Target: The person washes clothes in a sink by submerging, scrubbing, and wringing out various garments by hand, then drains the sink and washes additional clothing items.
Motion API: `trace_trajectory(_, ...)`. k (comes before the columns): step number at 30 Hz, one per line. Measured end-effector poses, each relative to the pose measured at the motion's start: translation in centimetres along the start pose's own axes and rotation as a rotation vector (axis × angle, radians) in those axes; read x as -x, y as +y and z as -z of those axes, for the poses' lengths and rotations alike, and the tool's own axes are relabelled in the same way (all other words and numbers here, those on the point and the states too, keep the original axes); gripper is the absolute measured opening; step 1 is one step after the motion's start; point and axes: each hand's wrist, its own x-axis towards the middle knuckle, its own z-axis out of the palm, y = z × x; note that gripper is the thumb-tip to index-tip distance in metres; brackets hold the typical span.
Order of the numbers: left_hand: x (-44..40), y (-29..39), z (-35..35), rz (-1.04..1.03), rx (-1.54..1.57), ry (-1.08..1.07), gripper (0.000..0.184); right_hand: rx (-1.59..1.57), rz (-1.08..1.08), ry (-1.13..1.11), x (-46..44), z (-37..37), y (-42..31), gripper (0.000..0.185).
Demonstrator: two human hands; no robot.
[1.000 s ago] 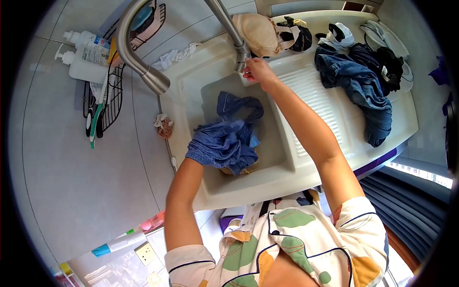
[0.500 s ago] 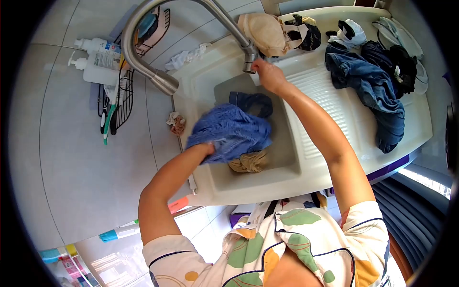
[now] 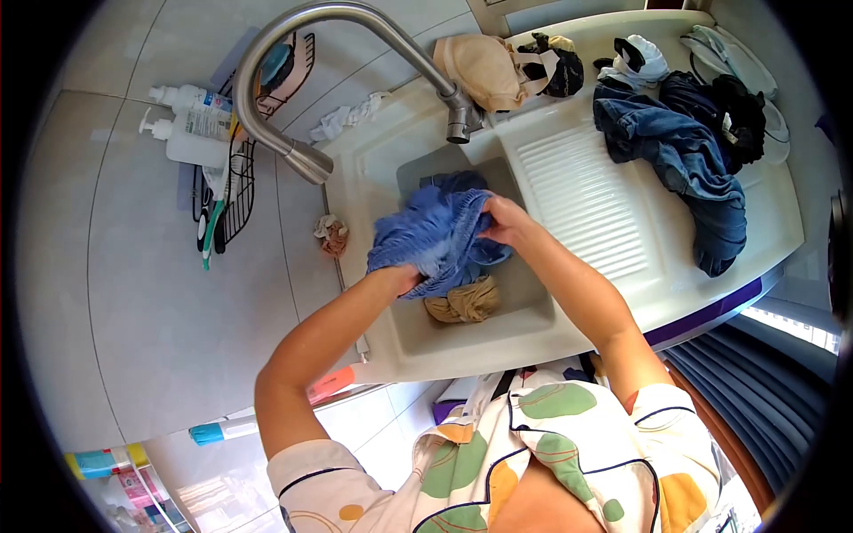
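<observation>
In the head view, a blue garment with a gathered, ribbed edge (image 3: 435, 233) is bunched over the sink basin (image 3: 526, 302). My left hand (image 3: 410, 280) grips its near left side, the fingers mostly hidden by the cloth. On the right, my right hand (image 3: 505, 220) is closed on the edge of the same garment. Beneath and beyond it, a dark blue cloth (image 3: 460, 180) partly shows in the basin. A tan cloth (image 3: 466, 302) lies crumpled at the basin's near end, just below the blue garment.
A curved metal faucet (image 3: 355, 13) arches over the sink's left side. Right of the basin is a ribbed washboard (image 3: 582, 204). Jeans (image 3: 675, 164) and other clothes lie farther right; a beige bra (image 3: 480, 71) rests at the back. Pump bottles (image 3: 197, 142) stand in a wall rack.
My right hand has left the faucet handle and come down to grip the blue garment's right side. The garment and my left hand have shifted slightly right.
</observation>
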Motion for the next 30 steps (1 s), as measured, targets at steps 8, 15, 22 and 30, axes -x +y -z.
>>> trace_trajectory(8, 4.2, 3.9, 8.3, 0.059, 0.266, -0.086, 0.036, -0.602, 0.041, 0.336, -8.9, 6.4, 2.6, 0.018)
trace_trajectory(15, 18.7, 19.9, 15.3, -0.110, -0.199, 0.233, 0.033, -0.129, -0.008, 0.352, -1.0, 3.2, 1.3, 0.024)
trace_trajectory(22, 20.5, 25.9, 9.2, 0.491, -1.629, 0.529, 0.031, 0.328, 0.348, -0.129, 1.1, 2.1, -1.5, 0.040)
trace_trajectory(30, 18.9, 22.5, 9.5, -0.175, -1.269, 0.529, 0.026, 0.113, 0.351, -0.250, 7.4, -7.8, -9.4, 0.044)
